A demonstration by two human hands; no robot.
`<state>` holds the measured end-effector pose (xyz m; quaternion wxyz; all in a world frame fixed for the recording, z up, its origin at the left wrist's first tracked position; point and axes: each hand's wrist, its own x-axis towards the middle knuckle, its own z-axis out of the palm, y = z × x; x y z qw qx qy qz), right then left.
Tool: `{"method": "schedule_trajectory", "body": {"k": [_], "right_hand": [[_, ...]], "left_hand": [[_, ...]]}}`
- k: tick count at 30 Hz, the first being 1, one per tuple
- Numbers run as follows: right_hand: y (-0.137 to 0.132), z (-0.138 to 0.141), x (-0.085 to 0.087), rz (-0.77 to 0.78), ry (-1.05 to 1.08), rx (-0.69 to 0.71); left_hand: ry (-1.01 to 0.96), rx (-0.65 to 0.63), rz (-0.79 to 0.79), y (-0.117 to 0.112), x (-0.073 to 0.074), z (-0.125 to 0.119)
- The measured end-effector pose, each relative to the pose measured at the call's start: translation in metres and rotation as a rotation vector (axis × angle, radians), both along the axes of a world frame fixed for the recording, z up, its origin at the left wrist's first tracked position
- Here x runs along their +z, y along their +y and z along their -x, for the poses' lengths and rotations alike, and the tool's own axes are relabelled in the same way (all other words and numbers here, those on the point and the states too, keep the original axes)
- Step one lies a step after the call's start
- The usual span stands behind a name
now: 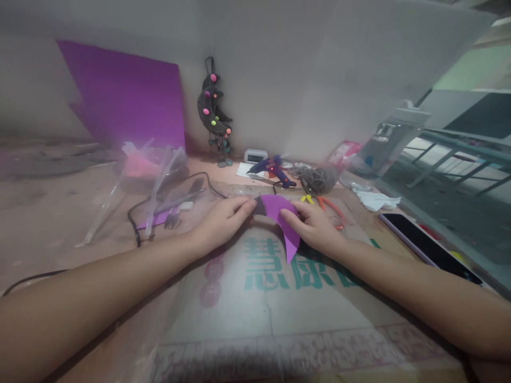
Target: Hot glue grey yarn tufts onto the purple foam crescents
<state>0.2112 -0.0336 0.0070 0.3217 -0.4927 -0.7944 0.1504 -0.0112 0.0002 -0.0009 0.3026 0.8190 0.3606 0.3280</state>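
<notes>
A purple crescent-shaped piece [275,206] with a dark grey part at its left end is held between both hands above the cardboard. My left hand [236,214] pinches the dark end between thumb and fingers. On the other side, my right hand [309,221] grips the purple part near its outer curve, thumb on top. The crescent's pointed tip hangs down below the right thumb. Just beyond the hands lies a blue glue gun [275,170] with a small red light lit.
Printed cardboard [223,324] covers the work surface. Grey yarn [319,180], orange-handled pliers [333,210] and a phone [429,247] lie to the right. Glue sticks [159,186] and a black cord [130,218] are at left. A decorated dark crescent [205,109] and purple sheet [131,96] stand behind.
</notes>
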Motion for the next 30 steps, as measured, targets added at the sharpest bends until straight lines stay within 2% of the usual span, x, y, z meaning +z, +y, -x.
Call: {"method": "schedule_trajectory", "body": {"k": [10, 19, 30], "right_hand": [[0.0017, -0.0001, -0.0014, 0.005, 0.003, -0.011], [0.0012, 0.0000, -0.0014, 0.023, 0.020, 0.020], [0.0008, 0.0001, 0.0015, -0.017, -0.025, -0.049]], "left_hand": [[-0.010, 0.005, -0.031, -0.0048, 0.0061, -0.0009], [-0.009, 0.041, -0.052, -0.0032, 0.0028, 0.0004], [-0.037, 0.039, 0.011, -0.0031, 0.0030, -0.0007]]}}
